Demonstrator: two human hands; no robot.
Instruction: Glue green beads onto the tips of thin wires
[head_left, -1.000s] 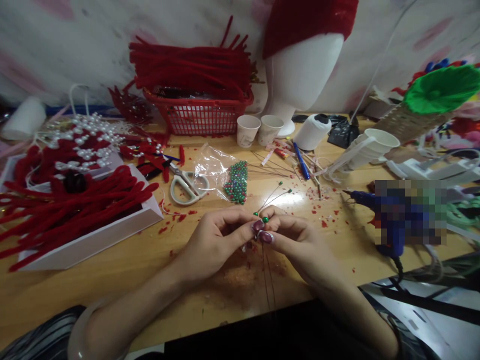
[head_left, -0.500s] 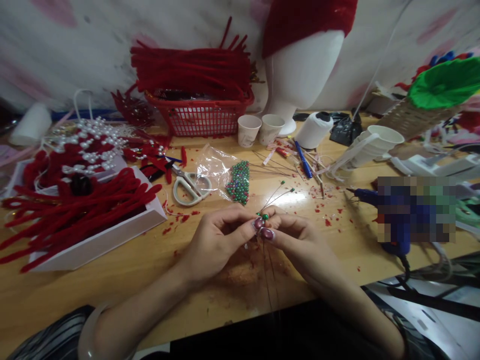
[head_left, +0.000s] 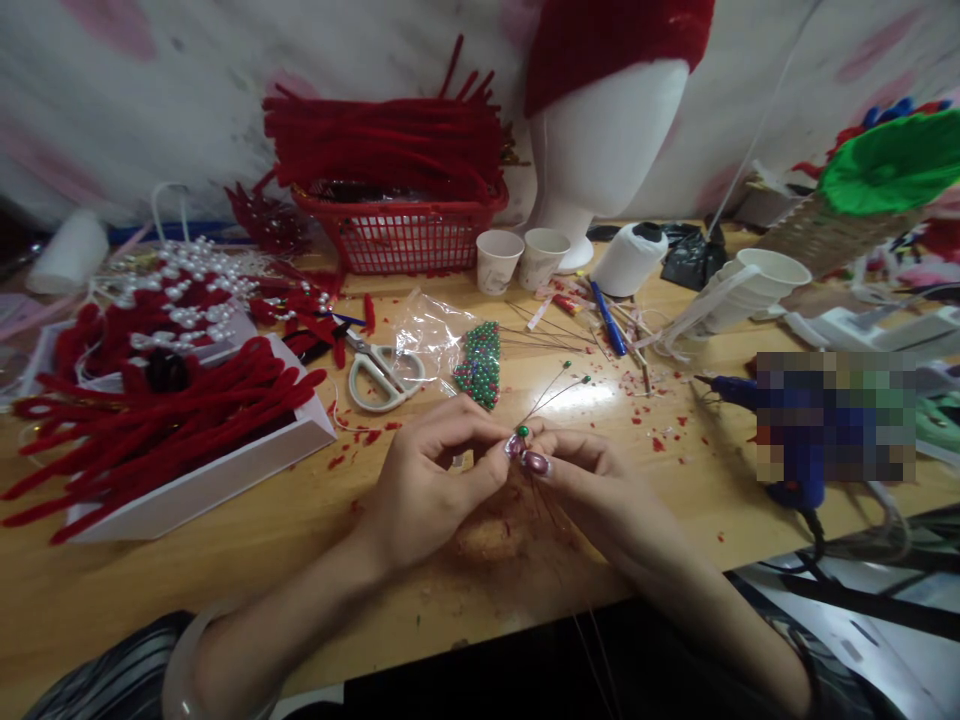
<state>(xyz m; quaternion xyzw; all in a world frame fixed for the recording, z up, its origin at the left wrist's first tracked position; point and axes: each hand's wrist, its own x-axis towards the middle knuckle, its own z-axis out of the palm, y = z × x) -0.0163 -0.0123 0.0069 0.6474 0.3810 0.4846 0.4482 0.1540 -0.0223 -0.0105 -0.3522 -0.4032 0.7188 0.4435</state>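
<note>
My left hand (head_left: 431, 475) and my right hand (head_left: 589, 475) meet above the wooden table (head_left: 420, 560), thumbs and fingertips pinched together. Between them they grip thin wire stems tipped with small green beads (head_left: 523, 431). Two longer beaded wires (head_left: 559, 385) stick up and away from the pinch, and the wire tails trail down toward me. A clear bag of green and red beads (head_left: 478, 365) lies just beyond my hands.
White-handled scissors (head_left: 379, 372) lie left of the bead bag. A white tray of red pipe cleaners (head_left: 172, 425) sits at left, a red basket (head_left: 401, 235) at the back. Paper cups (head_left: 517, 258), a thread spool (head_left: 626, 260), a blue glue gun (head_left: 787, 440) at right.
My hands stay pinched on the wires and have shifted slightly. The wire tails below them have swung to the right. One green bead shows at my fingertips where two showed before.
</note>
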